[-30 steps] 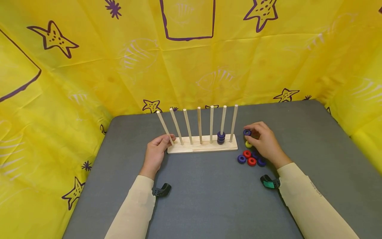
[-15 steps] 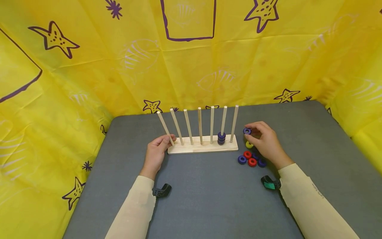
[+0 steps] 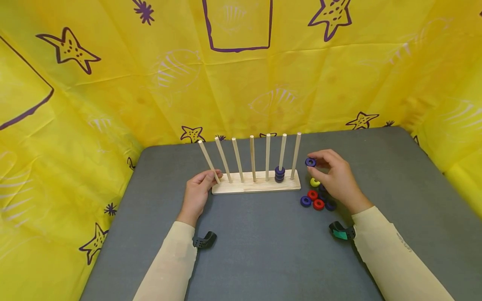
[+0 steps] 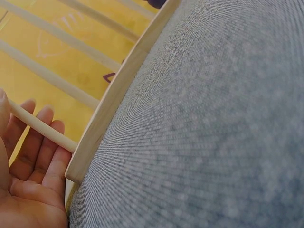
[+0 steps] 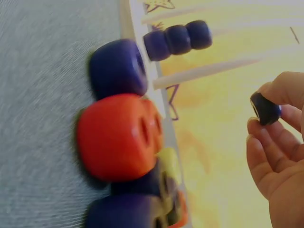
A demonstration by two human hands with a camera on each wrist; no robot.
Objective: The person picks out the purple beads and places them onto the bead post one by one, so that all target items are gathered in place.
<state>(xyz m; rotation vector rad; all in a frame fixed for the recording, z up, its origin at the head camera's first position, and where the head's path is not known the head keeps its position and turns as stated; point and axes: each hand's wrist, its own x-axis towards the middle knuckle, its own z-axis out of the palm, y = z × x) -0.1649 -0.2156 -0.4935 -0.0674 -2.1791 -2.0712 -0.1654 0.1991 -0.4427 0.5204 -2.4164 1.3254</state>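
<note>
A pale wooden peg rack (image 3: 246, 187) with a row of upright pegs stands on the grey table. My left hand (image 3: 198, 188) is at its left end, thumb and fingers around the leftmost peg (image 4: 45, 127). Three dark blue rings (image 5: 178, 40) are stacked on the second peg from the right. Between thumb and fingertips, my right hand (image 3: 335, 175) pinches another dark blue ring (image 3: 310, 162), raised just right of the rack. Below that hand lie loose rings: a yellow ring (image 3: 314, 182), red rings (image 3: 318, 204) and several blue rings (image 3: 306, 201), some partly hidden by the hand.
The grey tabletop (image 3: 263, 251) reaches back to a yellow cloth (image 3: 233, 83) with drawn fish and starfish, which hangs behind and at both sides. Dark wrist devices sit at the left cuff (image 3: 204, 240) and the right cuff (image 3: 342, 231).
My right hand has lifted the blue ring slightly up and away from the loose rings, uncovering more of the yellow one. The left hand stays in place at the rack.
</note>
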